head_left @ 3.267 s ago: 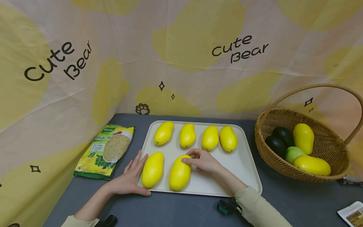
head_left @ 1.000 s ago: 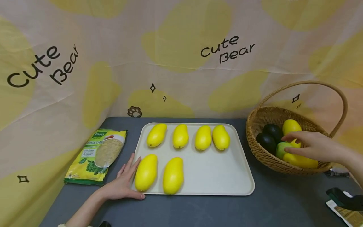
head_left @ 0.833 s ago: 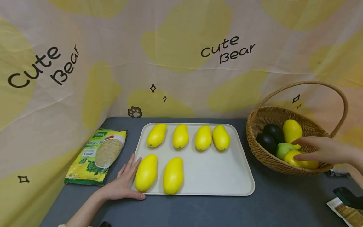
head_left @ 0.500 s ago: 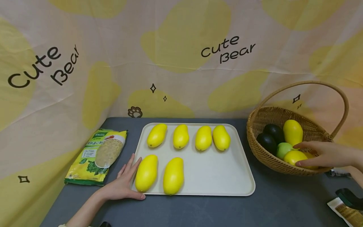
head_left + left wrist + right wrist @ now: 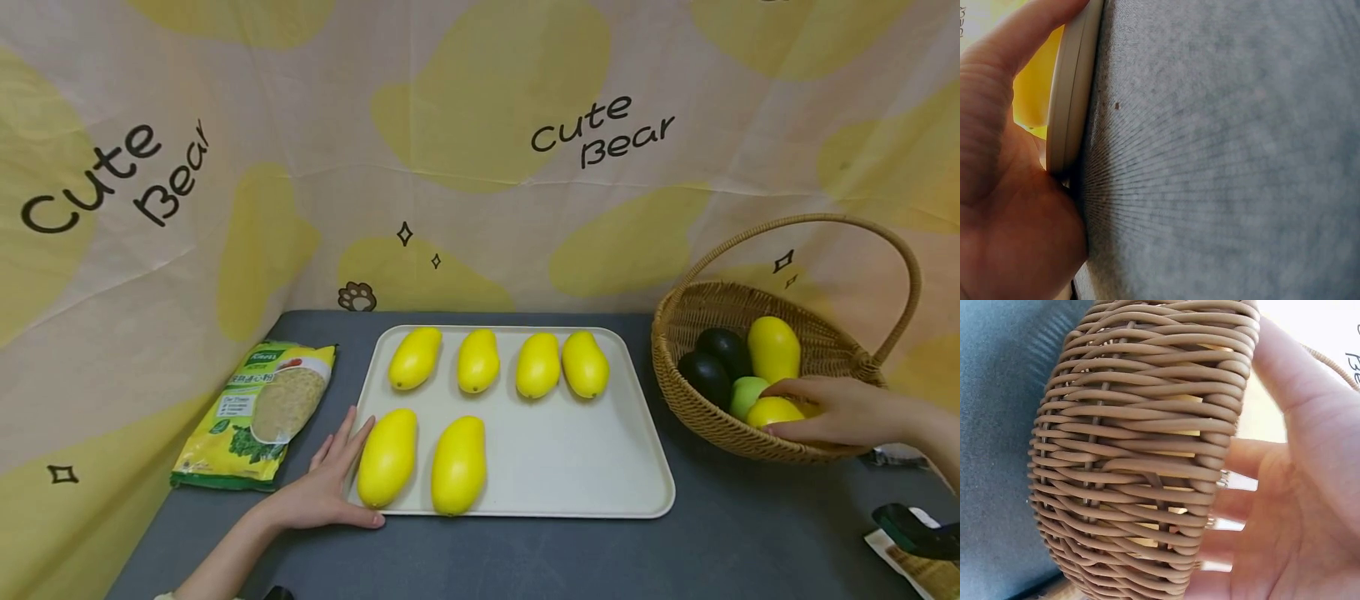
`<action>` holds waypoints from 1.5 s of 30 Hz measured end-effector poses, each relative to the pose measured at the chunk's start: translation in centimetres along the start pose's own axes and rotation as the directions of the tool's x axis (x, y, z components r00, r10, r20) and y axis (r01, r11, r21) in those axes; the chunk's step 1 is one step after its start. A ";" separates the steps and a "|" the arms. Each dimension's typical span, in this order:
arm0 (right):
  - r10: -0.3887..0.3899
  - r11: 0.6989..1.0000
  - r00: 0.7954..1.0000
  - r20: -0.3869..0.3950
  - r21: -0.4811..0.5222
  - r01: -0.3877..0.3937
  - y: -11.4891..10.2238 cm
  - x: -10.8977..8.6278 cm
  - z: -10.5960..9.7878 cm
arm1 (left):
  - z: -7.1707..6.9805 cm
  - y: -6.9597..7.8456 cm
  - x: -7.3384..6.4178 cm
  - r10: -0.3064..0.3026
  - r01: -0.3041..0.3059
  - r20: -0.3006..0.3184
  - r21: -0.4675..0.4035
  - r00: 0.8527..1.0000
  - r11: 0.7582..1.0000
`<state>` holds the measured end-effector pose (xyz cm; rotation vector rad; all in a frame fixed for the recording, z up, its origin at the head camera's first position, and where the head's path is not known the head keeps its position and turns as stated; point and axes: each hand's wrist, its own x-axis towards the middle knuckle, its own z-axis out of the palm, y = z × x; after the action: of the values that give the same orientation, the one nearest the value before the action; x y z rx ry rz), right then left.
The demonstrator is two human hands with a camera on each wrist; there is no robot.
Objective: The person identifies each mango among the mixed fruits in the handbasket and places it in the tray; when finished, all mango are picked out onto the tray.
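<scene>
In the head view, my right hand (image 5: 847, 411) reaches into the wicker basket (image 5: 705, 421) and grips a yellow mango (image 5: 772, 410) between thumb and fingers. Its far end is hidden under the hand. The right wrist view shows that hand (image 5: 1297, 506) over the rim, with the mango out of sight behind the weave. My left hand (image 5: 326, 492) rests at the front left corner of the cream tray (image 5: 570, 467), fingers spread and straight, thumb along the front edge. Several yellow mangoes lie on the tray: a back row (image 5: 478, 361) and two in front (image 5: 458, 465).
Beside the gripped mango, the basket holds a green fruit (image 5: 746, 396), two dark oval fruits (image 5: 705, 377) and another yellow mango (image 5: 775, 350). A tall handle (image 5: 810, 218) arches over it. A pasta bag (image 5: 255, 417) lies left of the tray. Another packet (image 5: 903, 562) lies at the lower right.
My right hand has left the front mango on the tray, moved right to the basket and closed around a mango there, which has shifted slightly left. The left hand stays at the tray corner.
</scene>
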<state>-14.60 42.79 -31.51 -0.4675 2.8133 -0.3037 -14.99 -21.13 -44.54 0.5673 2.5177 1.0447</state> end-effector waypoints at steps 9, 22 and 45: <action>0.133 0.991 0.987 -0.088 0.030 -0.131 -0.5 0.1 -0.4 | 0.0 -0.1 0.0 -0.007 0.007 0.001 -0.002 1.000 1.000; 0.220 0.949 0.975 -0.032 0.238 -0.207 -1.9 0.0 -1.1 | 0.2 -0.2 0.0 0.010 -0.010 -0.007 0.003 1.000 1.000; -0.011 0.990 0.980 -0.196 0.136 0.038 -4.3 2.9 -0.8 | -0.1 -0.1 0.1 -0.010 0.010 0.009 0.005 1.000 1.000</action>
<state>-16.30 37.96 -30.40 -0.4640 2.9502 -0.5764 -15.17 -21.15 -44.56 0.5593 2.5134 1.0308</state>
